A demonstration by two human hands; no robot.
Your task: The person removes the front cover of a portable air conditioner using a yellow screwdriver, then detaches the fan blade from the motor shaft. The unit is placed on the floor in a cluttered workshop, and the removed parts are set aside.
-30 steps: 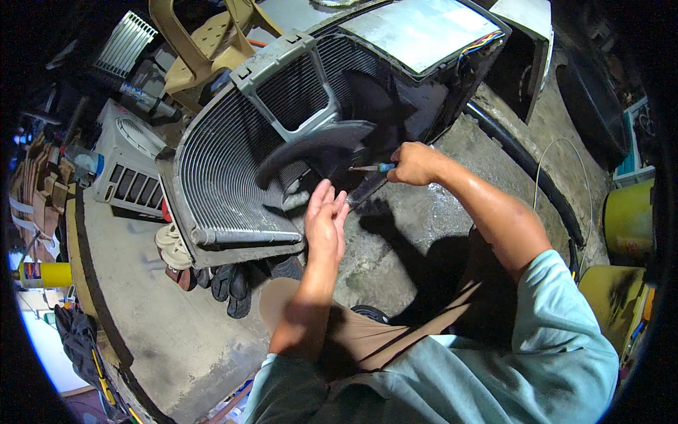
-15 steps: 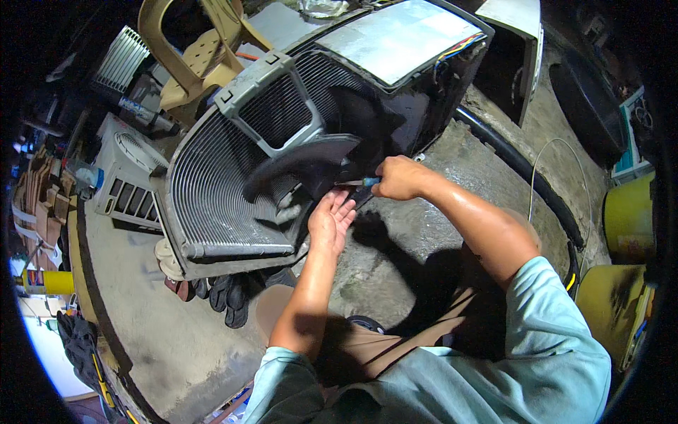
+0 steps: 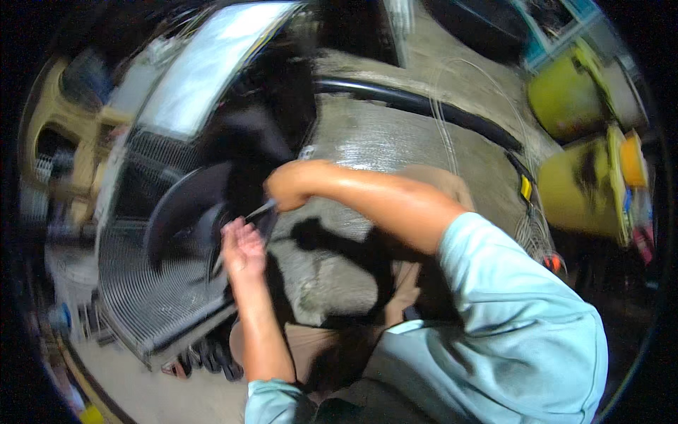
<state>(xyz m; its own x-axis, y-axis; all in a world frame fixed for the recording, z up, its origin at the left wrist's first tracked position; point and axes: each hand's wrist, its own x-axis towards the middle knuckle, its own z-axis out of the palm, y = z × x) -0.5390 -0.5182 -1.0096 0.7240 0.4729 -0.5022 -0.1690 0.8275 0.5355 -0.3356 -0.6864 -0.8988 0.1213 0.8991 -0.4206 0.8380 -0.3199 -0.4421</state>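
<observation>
Fan (image 3: 185, 206) sat exposed but in place at left, inside the finned coil (image 3: 138, 279), work seemingly unfinished. The right hand (image 3: 291, 185) clenched a slim tool (image 3: 260, 210); the left hand's (image 3: 244, 251) fingers curled loosely, seemingly empty.

The grip end of the thin grey metal tool (image 3: 261, 210) is mostly covered by the right hand (image 3: 289, 187), and whether its tip touches the blurred fingers of the left hand (image 3: 244, 249) cannot be told. The broad curved black fan blade (image 3: 173, 215) is smeared, and it hides a part of the grey metal coil with fine fins (image 3: 138, 297) behind it. At the left, the beige plastic chair (image 3: 86, 159) is too blurred for details, while the pale blue-green cloth shirt (image 3: 508, 339) is cut off by the lower edge.
</observation>
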